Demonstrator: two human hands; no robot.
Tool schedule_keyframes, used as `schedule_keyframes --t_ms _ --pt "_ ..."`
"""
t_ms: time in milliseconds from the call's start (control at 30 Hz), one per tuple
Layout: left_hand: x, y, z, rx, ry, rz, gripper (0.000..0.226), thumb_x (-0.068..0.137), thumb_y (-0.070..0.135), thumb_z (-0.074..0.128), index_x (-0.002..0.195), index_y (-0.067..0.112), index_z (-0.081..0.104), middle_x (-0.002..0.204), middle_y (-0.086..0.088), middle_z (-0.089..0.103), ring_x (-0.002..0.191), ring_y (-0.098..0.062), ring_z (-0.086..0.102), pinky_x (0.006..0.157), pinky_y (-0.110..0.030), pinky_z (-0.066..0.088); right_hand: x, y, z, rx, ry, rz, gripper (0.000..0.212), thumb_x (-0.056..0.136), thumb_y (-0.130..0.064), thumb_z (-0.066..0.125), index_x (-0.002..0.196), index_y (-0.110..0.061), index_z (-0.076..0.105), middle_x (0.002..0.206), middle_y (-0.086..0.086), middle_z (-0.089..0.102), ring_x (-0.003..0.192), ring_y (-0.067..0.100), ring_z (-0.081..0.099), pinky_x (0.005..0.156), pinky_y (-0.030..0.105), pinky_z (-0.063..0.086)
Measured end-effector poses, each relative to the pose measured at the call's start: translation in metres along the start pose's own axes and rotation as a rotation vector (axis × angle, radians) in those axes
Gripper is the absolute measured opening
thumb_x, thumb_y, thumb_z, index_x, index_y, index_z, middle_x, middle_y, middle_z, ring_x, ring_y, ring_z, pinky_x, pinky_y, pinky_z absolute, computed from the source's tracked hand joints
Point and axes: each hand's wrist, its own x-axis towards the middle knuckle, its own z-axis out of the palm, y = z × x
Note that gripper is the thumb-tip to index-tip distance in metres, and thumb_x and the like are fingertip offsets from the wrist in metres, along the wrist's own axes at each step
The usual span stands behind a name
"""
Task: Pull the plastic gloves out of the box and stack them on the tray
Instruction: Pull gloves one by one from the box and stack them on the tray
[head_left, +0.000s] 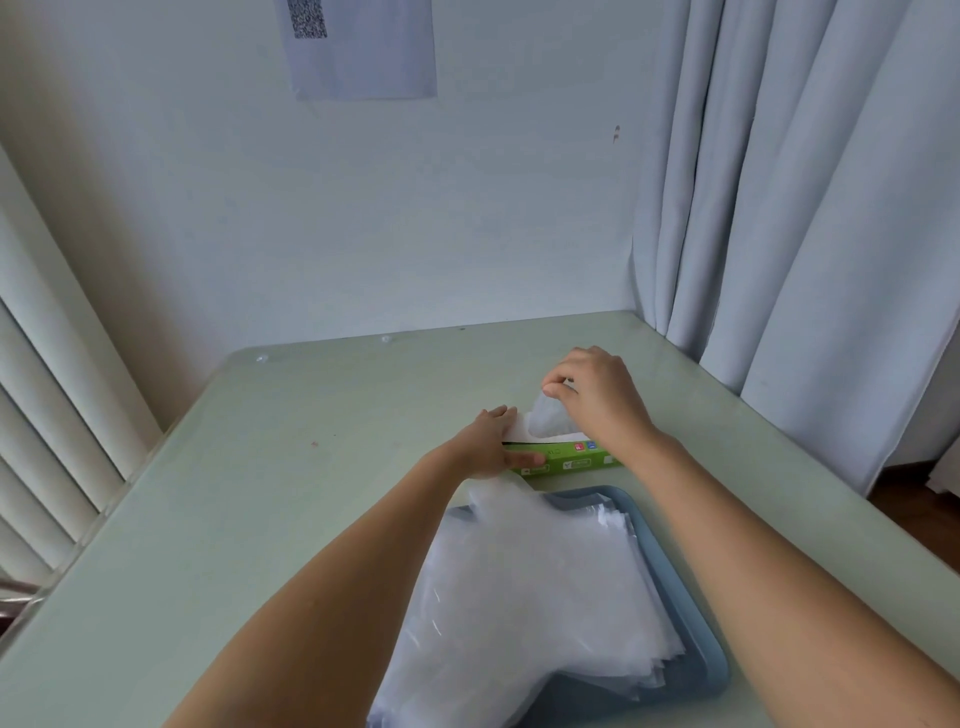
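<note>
Surface (291, 467), pale green, carries a blue tray (670, 587) under a stack of clear gloves (519, 587), with a green box (566, 460) just beyond it. The left grip (488, 441) clasps the box's left end, fingers on top, thumb on the front. The right grip (597, 400) pinches a glove (548, 418) rising from the box's opening.

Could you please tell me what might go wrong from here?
The right hand pinches only the top of the thin clear plastic glove poking from the green cardboard box; it may slip from that grip or drag extras out. The left hand holds just one end of the box, so the other could lift. The stack of clear gloves overhangs the near edge of the blue plastic tray and might slide off.
</note>
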Motion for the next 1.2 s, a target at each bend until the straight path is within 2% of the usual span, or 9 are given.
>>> schedule_keyframes --t_ms 133,300,400,500,633,767,1000,1067,1200 --pt "-0.001 -0.001 0.000 -0.021 -0.004 0.018 0.091 0.087 0.050 0.061 0.153 0.011 0.011 0.160 -0.004 0.012 0.146 -0.021 0.013 0.118 -0.034 0.016 0.011 -0.002 -0.013 0.099 0.157 0.069 0.010 0.088 -0.009 0.061 0.080 -0.008 0.067 0.086 0.002 0.065 0.086 0.019 0.055 0.083 0.034 0.041" --pt "0.004 -0.005 -0.002 -0.036 -0.032 0.010 0.090 0.085 0.053 0.062 0.153 0.015 0.017 0.157 0.000 0.018 0.145 -0.023 0.016 0.117 -0.037 0.019 0.019 -0.011 -0.058 0.393 0.351 0.172 0.008 0.090 -0.012 0.062 0.084 -0.016 0.066 0.080 -0.012 0.064 0.071 -0.009 0.055 0.068 0.004 0.035" --pt "0.000 0.000 -0.007 -0.074 -0.005 0.010 0.072 0.087 0.043 0.065 0.146 0.013 0.036 0.150 -0.003 0.036 0.134 -0.022 0.037 0.106 -0.030 0.033 0.015 -0.019 -0.082 0.494 0.285 0.156 0.009 0.089 -0.014 0.065 0.082 -0.019 0.066 0.077 -0.021 0.062 0.070 -0.014 0.055 0.077 0.014 0.040" --pt "-0.015 0.015 -0.018 -0.746 0.138 0.047 0.034 0.096 0.028 0.053 0.109 0.001 0.070 0.113 -0.016 0.068 0.084 -0.011 0.062 0.078 -0.019 0.043 0.004 -0.028 -0.102 0.533 0.229 0.120 0.010 0.089 -0.015 0.066 0.081 -0.022 0.067 0.077 -0.020 0.063 0.072 -0.014 0.055 0.077 0.010 0.040" --pt "-0.036 0.031 -0.041 -1.491 -0.117 0.079 0.084 0.095 0.063 0.021 0.085 -0.001 0.075 0.087 -0.017 0.073 0.071 -0.018 0.070 0.082 -0.029 0.048 -0.013 -0.036 -0.121 0.563 0.213 0.125 0.015 0.087 -0.014 0.068 0.078 -0.026 0.067 0.082 -0.017 0.066 0.080 -0.007 0.059 0.084 0.014 0.042" --pt "-0.057 0.039 -0.057 -1.442 -0.373 0.212 0.095 0.075 0.079 0.036 0.113 -0.001 0.067 0.112 -0.021 0.065 0.104 -0.031 0.064 0.102 -0.045 0.043 -0.028 -0.041 -0.131 0.600 0.112 0.124 0.015 0.084 -0.014 0.071 0.077 -0.027 0.068 0.092 -0.012 0.069 0.096 0.008 0.064 0.097 0.027 0.044" --pt "-0.098 0.058 -0.065 -1.143 -0.320 0.381 0.013 0.084 0.017 0.062 0.084 0.009 0.073 0.079 -0.005 0.068 0.070 -0.013 0.064 0.071 -0.022 0.053 -0.054 -0.057 -0.138 0.618 -0.022 0.070 0.003 0.084 -0.016 0.071 0.084 -0.019 0.069 0.099 -0.012 0.068 0.098 -0.003 0.061 0.100 0.019 0.040" --pt "-0.107 0.058 -0.068 -1.127 -0.274 0.413 0.009 0.082 0.006 0.064 0.084 0.011 0.072 0.074 -0.003 0.063 0.067 -0.013 0.061 0.071 -0.022 0.051 -0.061 -0.056 -0.139 0.732 -0.068 0.114 0.023 0.079 -0.031 0.073 0.098 -0.019 0.069 0.110 -0.012 0.067 0.106 -0.004 0.060 0.101 0.020 0.038" --pt "-0.132 0.051 -0.082 -1.054 -0.427 0.533 0.039 0.086 -0.005 0.046 0.112 0.014 0.067 0.069 0.000 0.051 0.066 -0.015 0.054 0.078 -0.028 0.050 -0.079 -0.033 -0.123 1.186 -0.342 0.521 0.109 0.035 -0.075 0.079 0.123 -0.016 0.055 0.115 0.004 0.067 0.104 0.017 0.065 0.099 0.035 0.046"
